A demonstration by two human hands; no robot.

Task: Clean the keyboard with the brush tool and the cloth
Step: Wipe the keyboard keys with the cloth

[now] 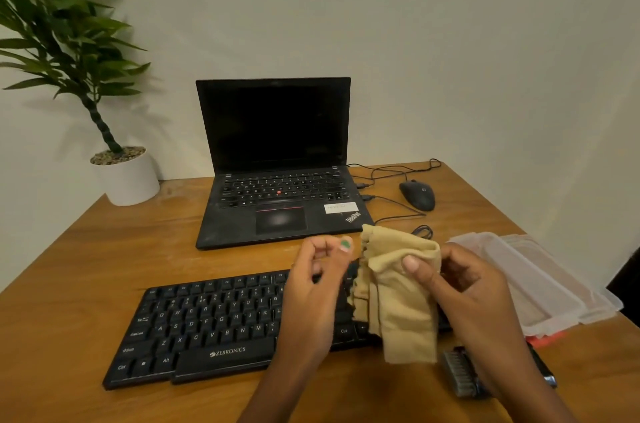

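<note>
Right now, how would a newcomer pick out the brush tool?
Start at the black keyboard on the wooden desk. Past its right end, at the near edge, lies the brush tool, partly under the right hand. Alone there, it shows grey bristles.

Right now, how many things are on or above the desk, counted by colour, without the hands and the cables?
Black: 4, the laptop, keyboard, mouse and brush tool
Beige: 1, the cloth
White: 1, the plant pot
Clear: 1, the plastic box
Total: 7
</note>
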